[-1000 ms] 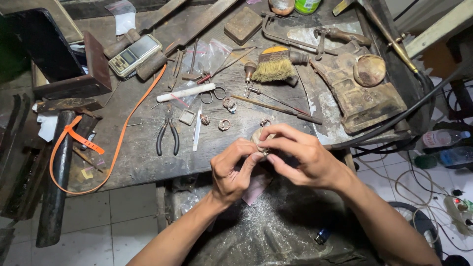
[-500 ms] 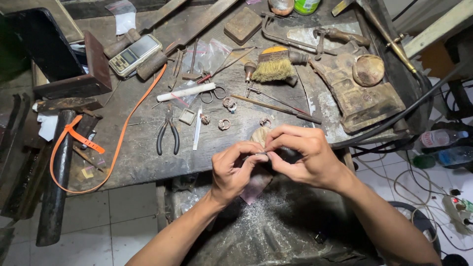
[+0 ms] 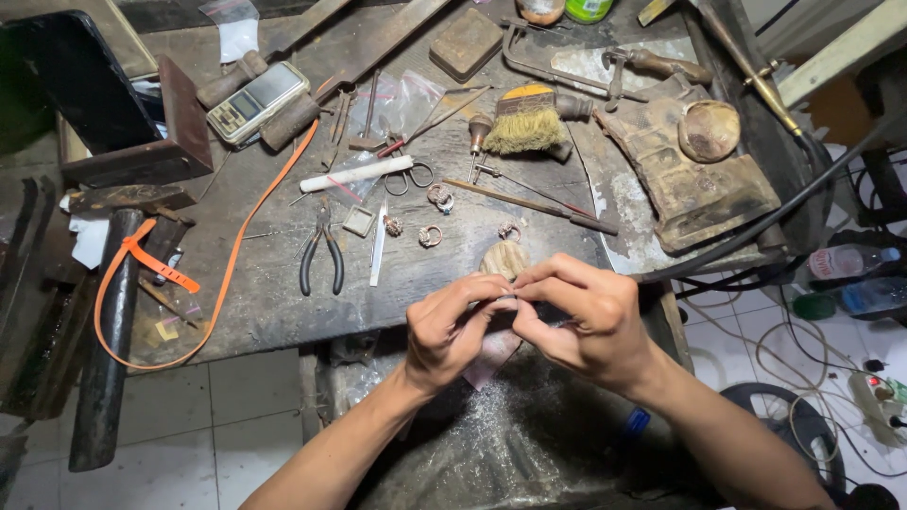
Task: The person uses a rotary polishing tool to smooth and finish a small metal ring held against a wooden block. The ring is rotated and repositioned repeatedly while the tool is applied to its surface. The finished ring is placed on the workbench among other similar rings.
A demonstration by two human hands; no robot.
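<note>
Over the near edge of the cluttered dark metal work surface (image 3: 265,302), the left hand (image 3: 452,331) and right hand (image 3: 581,316) meet fingertip to fingertip, pinching something too small to identify. Just beyond lie small silver rings (image 3: 430,235), black-handled pliers (image 3: 321,255) and a straw-bristled brush (image 3: 525,127).

Your left hand (image 3: 452,332) and right hand (image 3: 584,319): both bare, no gloves, rings or watch visible. Forearms bare too; your left one enters the frame from about 7 o'clock, your right one from about 5 o'clock. No sleeve shows along either arm up to the frame edge. Short fingernails on the fingers that show. No bandages or markings to be made out.
</note>
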